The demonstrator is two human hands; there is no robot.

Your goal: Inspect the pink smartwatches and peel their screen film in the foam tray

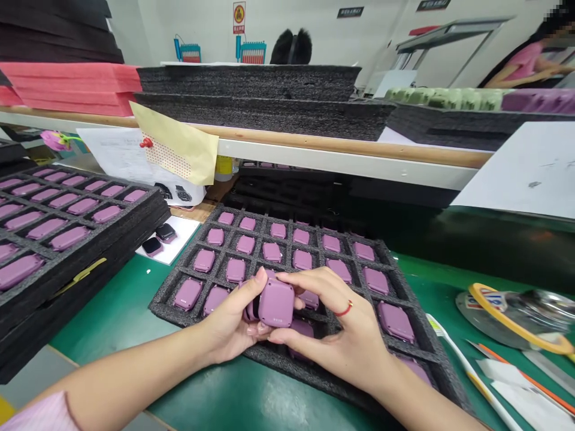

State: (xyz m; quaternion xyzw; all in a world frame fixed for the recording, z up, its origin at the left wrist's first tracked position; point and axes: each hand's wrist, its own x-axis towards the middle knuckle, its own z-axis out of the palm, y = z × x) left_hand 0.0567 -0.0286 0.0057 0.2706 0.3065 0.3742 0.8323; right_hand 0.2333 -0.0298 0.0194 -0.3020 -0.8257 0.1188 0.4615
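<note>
A purple smartwatch case (277,304) is held up before me, its back side with small print facing me. My left hand (231,323) grips it from the left, thumb along its upper edge. Behind it, a second purple case with a dark face shows partly in the same hand. My right hand (339,326), with a red ring, has thumb and fingers closed around the right side of the front case. Below both hands lies a black foam tray (179,314) with purple watch cases in its compartments. The hands cover some of the near compartments.
At left stands a stack of foam trays (148,224) with more purple cases. Two dark-faced watches (153,246) rest on white paper. At right lie a toothbrush (467,365), a metal-lidded dish (489,317) and tools. A shelf edge (336,158) crosses behind; another person (525,63) sits far right.
</note>
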